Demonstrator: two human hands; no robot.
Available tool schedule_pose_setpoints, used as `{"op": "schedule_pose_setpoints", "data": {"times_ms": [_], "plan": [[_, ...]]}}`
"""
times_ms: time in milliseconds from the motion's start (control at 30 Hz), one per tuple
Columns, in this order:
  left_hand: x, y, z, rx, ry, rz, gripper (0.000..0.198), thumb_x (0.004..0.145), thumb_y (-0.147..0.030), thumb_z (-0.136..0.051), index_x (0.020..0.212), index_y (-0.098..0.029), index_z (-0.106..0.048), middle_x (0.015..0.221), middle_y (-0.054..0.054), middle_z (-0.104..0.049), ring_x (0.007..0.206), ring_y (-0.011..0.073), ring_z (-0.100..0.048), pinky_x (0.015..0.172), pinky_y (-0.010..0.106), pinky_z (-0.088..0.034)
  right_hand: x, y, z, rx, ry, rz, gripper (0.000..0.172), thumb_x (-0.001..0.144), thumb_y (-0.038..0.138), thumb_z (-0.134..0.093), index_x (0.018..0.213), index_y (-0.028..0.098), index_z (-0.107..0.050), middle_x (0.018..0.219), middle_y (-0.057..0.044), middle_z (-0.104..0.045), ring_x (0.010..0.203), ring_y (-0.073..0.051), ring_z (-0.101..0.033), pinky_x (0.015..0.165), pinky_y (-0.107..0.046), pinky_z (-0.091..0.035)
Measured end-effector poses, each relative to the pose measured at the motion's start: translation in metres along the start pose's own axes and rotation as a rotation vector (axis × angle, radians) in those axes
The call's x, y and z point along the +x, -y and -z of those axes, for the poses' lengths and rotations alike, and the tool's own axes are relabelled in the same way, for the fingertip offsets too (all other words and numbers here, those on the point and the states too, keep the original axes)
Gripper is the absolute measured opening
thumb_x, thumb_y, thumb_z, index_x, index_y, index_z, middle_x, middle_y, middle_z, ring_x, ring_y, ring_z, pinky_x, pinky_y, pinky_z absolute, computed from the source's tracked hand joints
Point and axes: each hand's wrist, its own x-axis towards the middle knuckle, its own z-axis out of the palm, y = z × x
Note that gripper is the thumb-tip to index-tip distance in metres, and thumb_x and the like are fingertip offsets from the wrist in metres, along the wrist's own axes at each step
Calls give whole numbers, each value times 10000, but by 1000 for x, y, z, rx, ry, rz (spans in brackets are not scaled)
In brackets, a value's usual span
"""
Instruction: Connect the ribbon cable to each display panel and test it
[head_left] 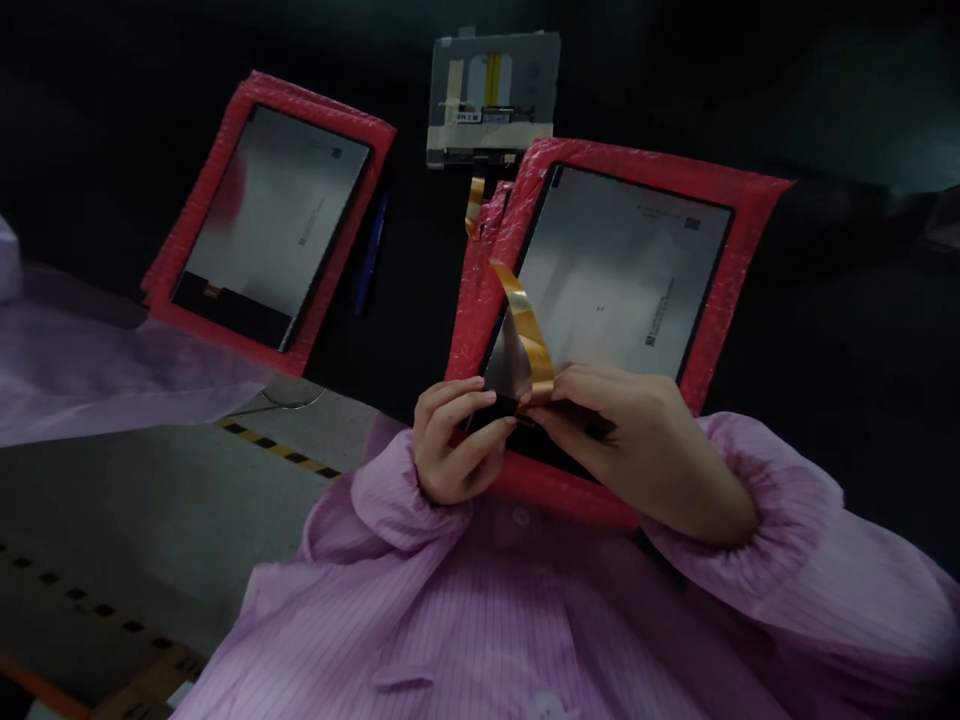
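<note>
In front of me a display panel (600,290), silver-backed with a black lower strip, lies on red bubble wrap (750,220). An orange flex ribbon cable (529,330) curves up from its lower part. My right hand (637,440) is closed, thumb and forefinger pinching the cable's lower end. My left hand (457,440) is at the panel's lower left, fingers curled and thumb tip close to the cable end. What lies between its fingertips is too small to make out. The join between cable and panel is partly hidden by the fingers.
A second display panel (281,210) lies on red bubble wrap to the left, with a blue pen (371,255) beside it. At the back is a taped test board (525,85) with a short orange flex cable (474,205). A co-worker's pale sleeve (112,350) reaches in from the left.
</note>
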Motion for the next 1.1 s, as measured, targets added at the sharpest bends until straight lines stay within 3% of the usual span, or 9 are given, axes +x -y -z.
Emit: {"op": "schedule_pose_setpoints", "data": {"times_ms": [333,567,767,1100], "plan": [[0,0,0,-29,2,-17,158,811,-122,-556,921,-182,-652,1004,82,-606,1053,251,-597,820,406,-532,0,2,1,-6,7,-8,125,900,109,-569,845,139,-677,825,-29,-683,752,-135,-592,675,-244,-434],[4,-3,2,60,-27,-51,88,828,-165,-647,880,-228,-678,927,35,-614,919,176,-569,785,320,-526,-2,1,0,-36,-4,31,176,921,131,-528,801,178,-648,827,-23,-682,752,-143,-609,676,-252,-443],[5,-1,4,115,20,-114,118,884,-293,-598,907,-242,-702,932,40,-617,912,178,-576,820,330,-536,-1,1,1,-20,5,-1,145,894,113,-554,817,186,-653,793,-6,-675,736,-137,-616,655,-252,-455],[2,1,4,125,26,-142,154,856,-241,-604,967,-226,-709,961,58,-635,943,194,-575,822,341,-545,1,2,3,-16,41,2,114,893,94,-565,845,128,-663,801,-34,-663,747,-143,-594,671,-247,-430]]}}
